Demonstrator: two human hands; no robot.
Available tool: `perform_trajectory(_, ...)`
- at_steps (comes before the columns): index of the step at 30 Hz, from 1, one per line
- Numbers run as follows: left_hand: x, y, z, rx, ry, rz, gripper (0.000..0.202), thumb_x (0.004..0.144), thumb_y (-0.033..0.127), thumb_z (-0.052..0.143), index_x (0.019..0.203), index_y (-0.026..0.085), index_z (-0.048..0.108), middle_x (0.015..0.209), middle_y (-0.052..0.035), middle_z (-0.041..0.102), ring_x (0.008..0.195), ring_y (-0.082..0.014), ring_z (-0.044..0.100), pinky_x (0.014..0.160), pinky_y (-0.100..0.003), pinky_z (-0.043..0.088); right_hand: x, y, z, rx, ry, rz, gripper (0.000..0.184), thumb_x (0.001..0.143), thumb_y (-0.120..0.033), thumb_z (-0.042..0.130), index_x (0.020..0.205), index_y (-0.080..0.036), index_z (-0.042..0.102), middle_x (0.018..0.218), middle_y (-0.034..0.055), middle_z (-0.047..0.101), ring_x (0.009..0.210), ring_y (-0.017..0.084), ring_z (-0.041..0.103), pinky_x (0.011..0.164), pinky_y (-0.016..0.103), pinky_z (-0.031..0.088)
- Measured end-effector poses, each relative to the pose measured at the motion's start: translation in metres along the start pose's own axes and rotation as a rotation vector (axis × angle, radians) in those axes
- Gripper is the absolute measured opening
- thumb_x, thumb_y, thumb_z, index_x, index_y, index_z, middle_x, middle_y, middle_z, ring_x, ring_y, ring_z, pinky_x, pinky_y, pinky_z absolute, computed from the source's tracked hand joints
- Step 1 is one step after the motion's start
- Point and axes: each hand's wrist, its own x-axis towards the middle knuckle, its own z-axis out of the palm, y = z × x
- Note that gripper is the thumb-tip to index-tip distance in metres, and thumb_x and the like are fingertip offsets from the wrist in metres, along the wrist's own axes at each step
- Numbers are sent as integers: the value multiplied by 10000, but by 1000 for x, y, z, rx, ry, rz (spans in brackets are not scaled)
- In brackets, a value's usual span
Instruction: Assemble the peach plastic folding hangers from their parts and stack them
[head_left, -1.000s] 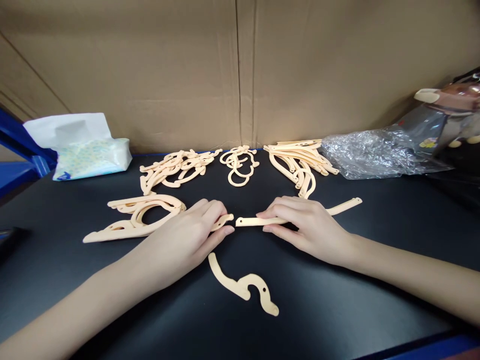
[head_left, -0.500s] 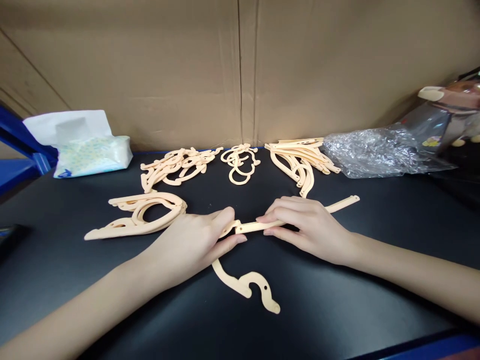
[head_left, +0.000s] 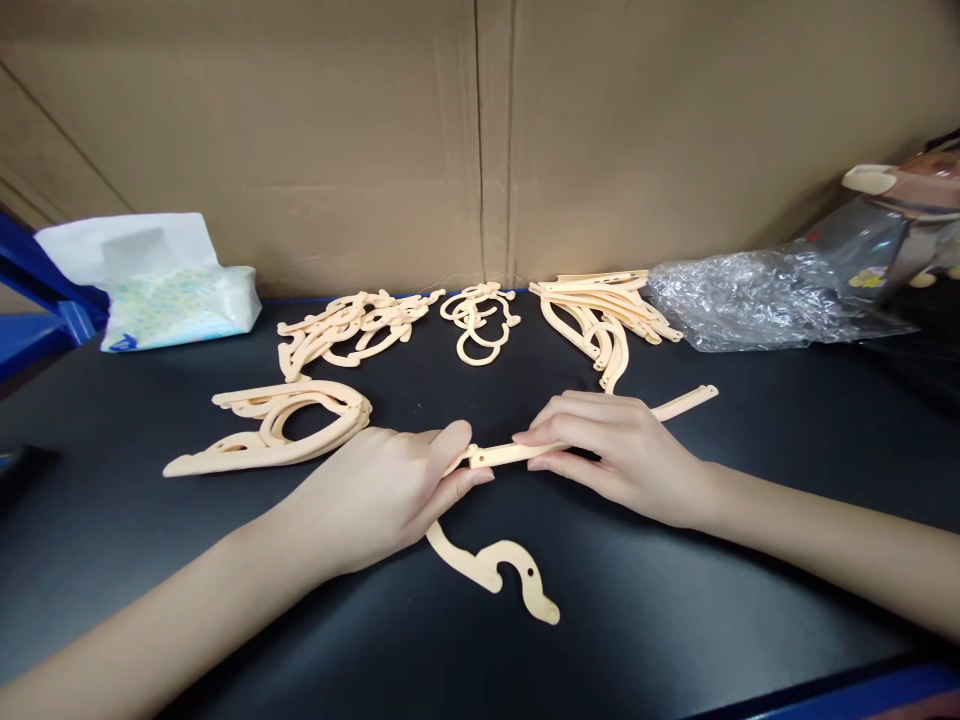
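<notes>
Thumb and forefinger of the left hand pinched a small cream plastic hanger piece, most of it covered by the hand. Its tip met the holed end of a long hanger arm; whether the two were interlocked could not be told. The right hand had its thumb and fingers closed around the middle of that arm, whose far end stuck out beyond the knuckles. Nearer the viewer, a curved hanger hook lay on the black table, its upper end hidden by the left hand. Left of that hand sat a stack of folded hangers. Before the cardboard wall lay three heaps of loose hanger parts, with a tissue pack to their left and a crumpled clear plastic bag to their right.
</notes>
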Motion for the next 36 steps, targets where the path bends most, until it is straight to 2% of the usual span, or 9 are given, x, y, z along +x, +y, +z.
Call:
perform_trajectory(6, 0, 2, 3, 63, 21, 46, 335, 1038, 375, 193, 762, 232, 319, 504, 67, 465, 340, -150, 453, 412, -278, 152, 0, 1, 1, 22, -18, 16, 123, 955, -219, 568, 1002, -144, 654, 909, 58, 687, 811, 160, 624, 688, 268, 484)
perform_trajectory(13, -1, 4, 5, 109, 48, 78, 329, 1033, 339, 224, 747, 224, 338, 517, 50, 473, 380, -165, 525, 411, -291, 218, 0, 1, 0, 41, -44, 11, 143, 962, -218, 554, 1041, -150, 652, 934, 54, 687, 829, 157, 629, 706, 266, 485)
perform_trajectory(20, 3, 10, -6, 174, 97, 158, 392, 1036, 284, 210, 705, 199, 402, 497, 44, 450, 361, -144, 520, 378, -289, 268, 1, 0, 0, 69, -61, 6, 143, 966, -212, 547, 1041, -156, 655, 939, 58, 691, 824, 156, 632, 710, 263, 476)
perform_trajectory(36, 4, 12, -13, 379, 105, 221, 374, 1017, 228, 262, 694, 185, 446, 529, 9, 495, 379, -159, 517, 386, -291, 287, 0, 1, -3, 274, -123, 157, 167, 938, -216, 597, 1065, -181, 700, 959, 29, 689, 828, 132, 646, 730, 235, 478)
